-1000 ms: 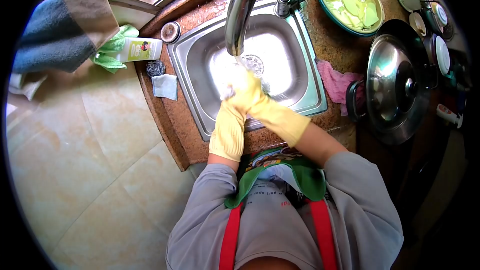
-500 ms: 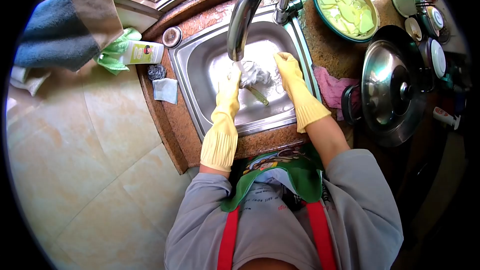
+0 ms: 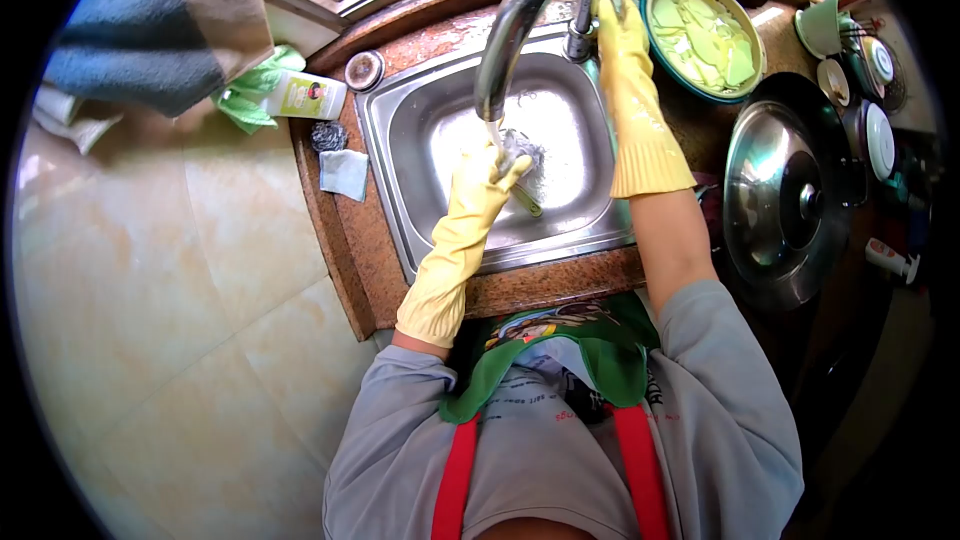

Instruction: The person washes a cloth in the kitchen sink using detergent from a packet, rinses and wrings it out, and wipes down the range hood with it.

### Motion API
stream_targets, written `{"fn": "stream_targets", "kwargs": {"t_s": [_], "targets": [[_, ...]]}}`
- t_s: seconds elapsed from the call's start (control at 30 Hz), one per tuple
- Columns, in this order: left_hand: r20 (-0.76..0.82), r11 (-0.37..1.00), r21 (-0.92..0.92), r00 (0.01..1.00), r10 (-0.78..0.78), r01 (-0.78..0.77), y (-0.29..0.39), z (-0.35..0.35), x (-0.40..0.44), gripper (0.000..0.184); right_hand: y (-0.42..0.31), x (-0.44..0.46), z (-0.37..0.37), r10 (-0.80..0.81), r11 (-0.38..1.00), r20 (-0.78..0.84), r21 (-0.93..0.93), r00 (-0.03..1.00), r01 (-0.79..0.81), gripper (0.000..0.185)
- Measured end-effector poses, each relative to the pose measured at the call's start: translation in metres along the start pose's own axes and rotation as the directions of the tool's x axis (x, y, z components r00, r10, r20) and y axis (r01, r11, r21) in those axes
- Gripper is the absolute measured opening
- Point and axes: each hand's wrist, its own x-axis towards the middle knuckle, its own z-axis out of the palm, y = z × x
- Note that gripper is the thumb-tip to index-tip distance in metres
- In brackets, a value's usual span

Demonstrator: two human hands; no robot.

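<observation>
Both hands wear yellow rubber gloves. My left hand point(image 3: 485, 175) is in the steel sink point(image 3: 400, 200) under the running faucet point(image 3: 500, 35), with thumb and fingers apart in the water stream. Just beyond its fingers, a pale object point(image 3: 518, 148), too blurred to name, lies over the drain area, and a thin green piece point(image 3: 526, 202) is below it. My right hand point(image 3: 622, 25) is raised at the faucet handle point(image 3: 586, 10), its fingers beside the lever; whether they close on it is hard to tell.
A bowl of sliced pale green vegetable point(image 3: 655, 55) stands right of the faucet. A lidded pan point(image 3: 770, 200) is further right. Left of the sink are a white bottle point(image 3: 310, 96), a steel scrubber point(image 3: 328, 136), a light blue cloth point(image 3: 344, 173) and a round tin point(image 3: 364, 70).
My right hand has moved up out of the sink to the faucet handle. My left hand remains under the water, its thumb now spread. Earlier both hands were together below the spout.
</observation>
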Motion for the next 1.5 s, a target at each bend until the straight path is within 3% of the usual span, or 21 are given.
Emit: {"fn": "stream_targets", "kwargs": {"t_s": [0.03,0.07,0.17,0.2,0.23,0.37,0.5,0.57,0.6,0.63,0.67,0.7,0.8,0.83,0.9,1.03,1.1,1.13,1.23,1.4,1.5], "targets": [[-0.012,0.987,0.134,0.996,0.091,-0.088,-0.001,-0.001,-0.001,0.039,0.009,0.013,0.006,-0.026,0.999,0.007,0.019,1.000,0.026,0.070],[-0.031,0.908,-0.409,0.993,-0.114,0.092,-0.004,0.003,-0.003,0.035,0.018,0.024,0.008,-0.036,0.999,0.029,0.035,0.999,0.035,0.070],[-0.040,0.703,-0.697,0.972,-0.230,0.138,-0.012,0.002,-0.008,0.030,0.028,0.041,0.014,-0.028,0.994,0.068,0.112,0.997,0.020,0.065],[-0.091,0.973,-0.170,0.985,0.144,-0.158,-0.011,-0.010,-0.006,0.030,0.021,0.037,0.011,0.001,0.987,0.119,0.157,0.993,-0.020,0.068],[0.083,0.802,0.398,0.889,0.451,-0.445,-0.012,-0.019,-0.005,0.031,0.015,0.032,0.007,0.029,0.979,0.172,0.196,0.985,-0.063,0.071],[0.240,0.649,0.542,0.839,0.488,-0.533,-0.017,-0.033,-0.007,0.025,0.008,0.025,0.008,-0.005,0.945,0.155,0.323,0.988,-0.045,0.072],[0.197,0.710,0.494,0.860,0.471,-0.502,-0.024,-0.037,-0.003,0.028,0.001,0.020,0.007,0.071,0.954,0.161,0.277,0.984,-0.114,0.066],[0.194,0.764,0.497,0.911,0.363,-0.411,-0.024,-0.037,-0.001,0.032,-0.008,0.011,0.003,0.031,0.972,0.129,0.228,0.991,-0.060,0.065],[0.020,0.960,0.265,0.996,0.083,-0.086,-0.021,-0.037,-0.003,0.036,-0.016,0.007,0.004,0.033,0.972,0.126,0.225,0.991,-0.061,0.065],[-0.061,0.970,-0.033,0.968,-0.243,0.242,-0.017,-0.036,-0.006,0.041,-0.024,0.002,0.005,0.046,0.962,0.132,0.261,0.990,-0.079,0.064],[-0.146,0.862,-0.355,0.889,-0.434,0.362,0.000,-0.037,-0.004,0.051,-0.017,0.007,0.005,0.035,0.957,0.133,0.282,0.990,-0.072,0.063],[-0.133,0.861,-0.356,0.893,-0.431,0.363,-0.003,-0.040,-0.002,0.051,-0.011,0.013,0.005,0.025,0.951,0.134,0.303,0.991,-0.065,0.061],[-0.148,0.632,-0.370,0.628,-0.764,0.681,-0.020,-0.038,0.010,0.049,-0.005,0.021,0.004,0.024,0.946,0.153,0.315,0.988,-0.071,0.060],[-0.008,0.478,-0.651,0.625,-0.781,0.589,-0.024,-0.036,0.012,0.045,-0.006,0.022,0.004,0.016,0.961,0.149,0.272,0.989,-0.057,0.063],[0.185,0.220,-0.850,0.662,-0.727,0.479,-0.048,-0.031,0.014,0.045,-0.015,0.018,0.005,0.037,0.956,0.143,0.282,0.989,-0.077,0.066],[0.327,0.357,-0.741,0.770,-0.547,0.568,-0.037,-0.034,0.014,0.045,-0.001,0.034,0.008,0.008,0.974,0.167,0.221,0.986,-0.045,0.071],[0.355,0.104,-0.812,0.627,-0.693,0.575,-0.005,-0.034,0.020,0.038,-0.005,0.030,0.008,-0.018,0.981,0.114,0.192,0.993,-0.005,0.072],[0.356,0.218,-0.773,0.692,-0.628,0.595,-0.032,-0.019,0.017,0.040,-0.008,0.029,0.009,-0.030,0.977,0.112,0.213,0.993,0.005,0.071],[0.264,0.231,-0.814,0.694,-0.670,0.533,-0.002,-0.013,0.017,0.043,-0.018,0.028,0.006,-0.052,0.981,0.097,0.192,0.994,0.033,0.065],[0.295,0.303,-0.610,0.565,-0.771,0.732,-0.012,-0.013,0.013,0.046,-0.024,0.030,0.004,-0.028,0.997,0.097,0.072,0.995,0.021,0.043],[0.316,0.269,-0.668,0.592,-0.741,0.694,0.003,-0.019,0.012,0.050,-0.033,0.010,-0.004,-0.046,0.997,0.079,0.058,0.996,0.042,0.037]]}}
